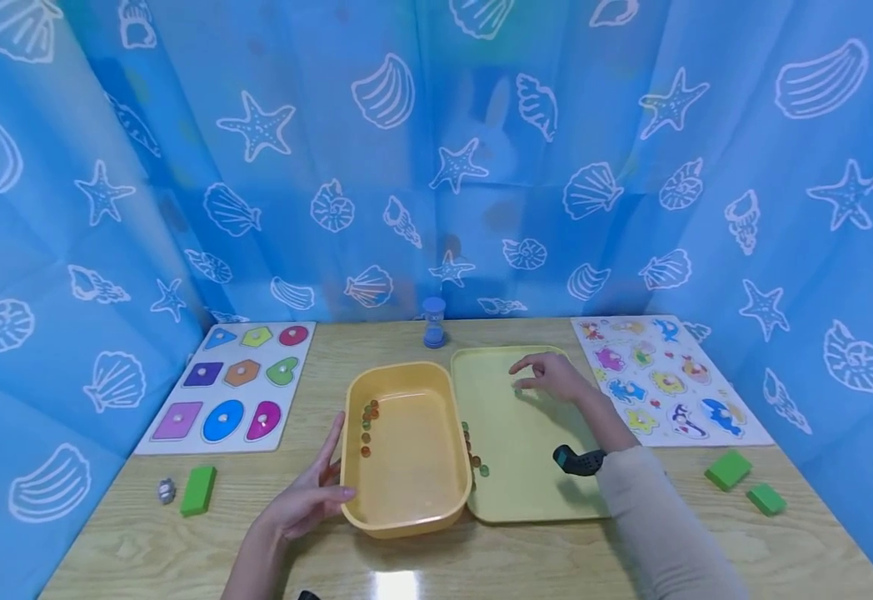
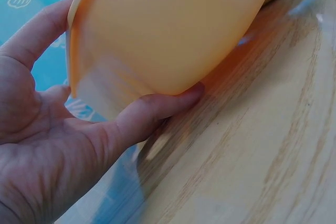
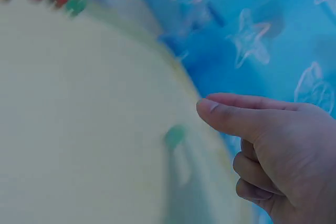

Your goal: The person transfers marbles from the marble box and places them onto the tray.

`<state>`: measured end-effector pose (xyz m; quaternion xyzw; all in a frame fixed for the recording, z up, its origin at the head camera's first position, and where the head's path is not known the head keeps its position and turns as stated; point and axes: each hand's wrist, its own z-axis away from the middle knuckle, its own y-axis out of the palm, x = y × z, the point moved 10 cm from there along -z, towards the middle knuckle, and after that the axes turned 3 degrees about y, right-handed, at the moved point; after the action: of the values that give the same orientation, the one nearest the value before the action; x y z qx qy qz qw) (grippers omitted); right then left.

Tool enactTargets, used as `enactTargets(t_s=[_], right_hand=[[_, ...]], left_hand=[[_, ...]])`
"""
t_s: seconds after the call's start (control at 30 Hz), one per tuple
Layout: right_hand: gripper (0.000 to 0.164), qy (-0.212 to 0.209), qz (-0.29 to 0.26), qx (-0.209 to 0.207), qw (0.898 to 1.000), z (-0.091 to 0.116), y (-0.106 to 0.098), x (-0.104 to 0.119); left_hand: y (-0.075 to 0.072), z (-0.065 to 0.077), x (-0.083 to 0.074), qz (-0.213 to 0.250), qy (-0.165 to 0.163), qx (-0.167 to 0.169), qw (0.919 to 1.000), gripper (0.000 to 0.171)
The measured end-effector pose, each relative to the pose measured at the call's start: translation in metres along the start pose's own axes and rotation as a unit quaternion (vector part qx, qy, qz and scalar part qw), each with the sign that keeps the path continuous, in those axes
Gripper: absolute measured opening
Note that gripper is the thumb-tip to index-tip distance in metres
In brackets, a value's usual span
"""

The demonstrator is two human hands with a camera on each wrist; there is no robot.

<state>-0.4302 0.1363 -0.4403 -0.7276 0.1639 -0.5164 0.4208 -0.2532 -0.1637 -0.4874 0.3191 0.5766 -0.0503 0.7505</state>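
Observation:
On the left half of the table, my left hand (image 1: 303, 503) rests against the near-left side of an orange tub (image 1: 406, 527). Its thumb and forefinger are spread along the tub's wall, as the left wrist view also shows. Several small orange and green marbles (image 1: 366, 425) lie in the tub along its left side. My right hand (image 1: 552, 377) hovers over the far part of a pale yellow tray (image 1: 519, 467), thumb and forefinger apart in the head view. A green marble (image 3: 175, 136) lies on the tray below those fingertips; nothing visible is held.
More marbles (image 1: 476, 461) line the tray's left edge, beside the tub. Two puzzle boards (image 1: 290, 396) (image 1: 729, 392) flank the back. A blue sand timer (image 1: 434, 323) stands behind. Green blocks (image 1: 198, 490) (image 1: 729, 469) and a small grey figure (image 1: 167, 491) lie at the sides.

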Motion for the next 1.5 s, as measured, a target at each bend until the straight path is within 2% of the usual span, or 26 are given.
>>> enactTargets(t_s=[0.13,0.23,0.4,0.5,0.57,0.7,0.8,0.93,1.07,1.17,1.33,1.4,1.5], right_hand=[[0.023,-0.028,0.001,-0.001,1.0,-0.019,-0.003,0.043],[0.022,-0.056,-0.004,0.023,0.998,-0.037,0.01,0.09],[0.019,-0.123,0.003,0.1,0.987,-0.057,0.061,0.168],[0.018,-0.147,0.026,0.147,0.978,-0.062,0.097,0.197],[0.018,-0.143,0.047,0.175,0.973,-0.065,0.117,0.207],[0.017,-0.137,0.09,0.215,0.963,-0.065,0.149,0.212],[0.016,-0.138,0.125,0.229,0.956,-0.065,0.163,0.209],[0.015,-0.136,0.145,0.236,0.951,-0.063,0.171,0.206],[0.013,-0.142,0.123,0.221,0.957,-0.064,0.168,0.206],[0.012,-0.137,0.088,0.201,0.966,-0.065,0.151,0.202],[0.018,-0.125,0.034,0.15,0.98,-0.06,0.09,0.182],[0.02,-0.103,0.018,0.128,0.986,-0.055,0.064,0.163],[0.02,-0.071,0.007,0.09,0.993,-0.044,0.032,0.124]], left_hand=[[0.0,0.0,0.0,0.001,0.0,-0.001,1.0,0.099],[0.0,0.0,0.0,-0.001,0.0,-0.005,1.0,0.1],[0.001,0.0,0.0,-0.004,0.0,0.002,1.0,0.101],[0.003,-0.001,0.001,-0.006,0.001,0.011,0.9999,0.101],[0.003,-0.001,0.0,-0.007,0.002,0.016,0.9998,0.1],[0.004,-0.002,0.001,-0.013,-0.001,0.013,0.9998,0.098],[0.001,-0.002,0.001,-0.015,-0.007,-0.001,0.9999,0.096],[-0.001,-0.001,0.001,-0.015,-0.01,-0.012,0.9998,0.095],[0.0,-0.001,0.001,-0.017,-0.003,-0.006,0.9998,0.098],[0.0,-0.001,0.002,-0.02,0.001,0.0,0.9998,0.1],[-0.002,-0.001,0.002,-0.014,-0.008,-0.016,0.9997,0.098],[-0.003,-0.001,0.002,-0.013,-0.008,-0.023,0.9996,0.098],[-0.005,0.0,0.001,-0.016,-0.004,-0.026,0.9995,0.099]])
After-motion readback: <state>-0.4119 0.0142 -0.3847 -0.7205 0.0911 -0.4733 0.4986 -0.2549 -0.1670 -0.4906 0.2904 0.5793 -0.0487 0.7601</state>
